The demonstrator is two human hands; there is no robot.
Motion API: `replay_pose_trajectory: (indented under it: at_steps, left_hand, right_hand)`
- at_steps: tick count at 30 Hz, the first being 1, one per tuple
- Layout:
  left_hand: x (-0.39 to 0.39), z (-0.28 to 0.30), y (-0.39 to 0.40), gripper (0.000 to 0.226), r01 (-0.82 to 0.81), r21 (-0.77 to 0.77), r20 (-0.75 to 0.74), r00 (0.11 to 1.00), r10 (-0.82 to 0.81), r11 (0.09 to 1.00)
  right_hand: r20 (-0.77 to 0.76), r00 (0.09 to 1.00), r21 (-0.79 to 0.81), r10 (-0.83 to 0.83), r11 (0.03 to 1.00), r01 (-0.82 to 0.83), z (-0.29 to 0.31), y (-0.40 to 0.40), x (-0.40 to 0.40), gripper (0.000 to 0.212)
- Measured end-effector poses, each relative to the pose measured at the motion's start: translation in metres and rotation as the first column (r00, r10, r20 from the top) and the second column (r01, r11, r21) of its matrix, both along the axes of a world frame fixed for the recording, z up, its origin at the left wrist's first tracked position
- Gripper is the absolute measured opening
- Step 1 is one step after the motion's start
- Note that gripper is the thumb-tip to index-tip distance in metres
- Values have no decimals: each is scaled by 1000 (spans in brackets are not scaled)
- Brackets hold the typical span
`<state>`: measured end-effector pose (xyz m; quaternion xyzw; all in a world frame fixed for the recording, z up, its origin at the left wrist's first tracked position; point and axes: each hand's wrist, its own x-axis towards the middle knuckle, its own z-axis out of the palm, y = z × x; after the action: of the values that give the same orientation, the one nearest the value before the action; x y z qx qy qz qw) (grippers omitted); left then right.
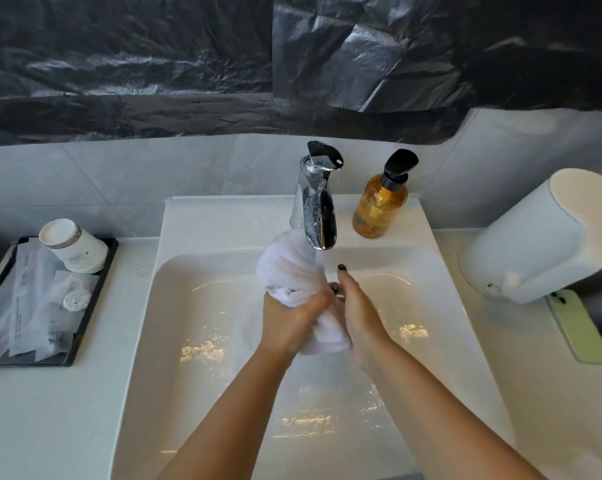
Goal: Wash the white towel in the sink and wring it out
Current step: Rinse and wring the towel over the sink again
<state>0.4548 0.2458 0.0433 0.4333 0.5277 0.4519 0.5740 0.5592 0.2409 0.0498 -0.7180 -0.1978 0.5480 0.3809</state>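
Our left hand (pixel 294 315) grips the bunched towel (pixel 292 268) round its middle, fingers curled tight. Our right hand (pixel 360 311) lies flat against its lower end, fingers straight, likely bracing it for a twist. We hold the towel over the sink (pixel 427 358), just under the tap (pixel 315 209), so drips fall in the basin. Soap (pixel 379 206) stands at the sink's back edge.

faint print on paper cups (pixel 78 245) and wrapped sachets (pixel 33 306), too blurred to read
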Motion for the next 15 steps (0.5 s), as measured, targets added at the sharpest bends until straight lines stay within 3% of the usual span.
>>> replay_pose_trajectory:
  at_steps: [2, 5, 7, 10, 15]
  left_hand:
    - [4, 4, 0, 22, 9, 5, 23, 1000, -9, 1000]
    - [14, 7, -4, 15, -66, -54, 117, 991, 72, 996]
    - [18, 10, -3, 12, -135, -140, 189, 969, 161, 981]
    - [22, 14, 2, 21, -240, -308, 268, 906, 326, 920]
    - [21, 20, 10, 23, -207, -470, 335, 857, 391, 858]
  right_hand:
    - [-124, 992, -126, -15, 992, -1, -3, -12, -8, 40]
    - [-213, 976, 7, -41, 999, 44, -6, -18, -19, 36]
    - [-55, 994, 23, -89, 996, 91, -2, -13, -21, 32]
    - [266, 961, 43, -69, 997, 60, 7, -1, -20, 42]
    - [516, 856, 181, 24, 974, -136, 18, 7, -18, 36]
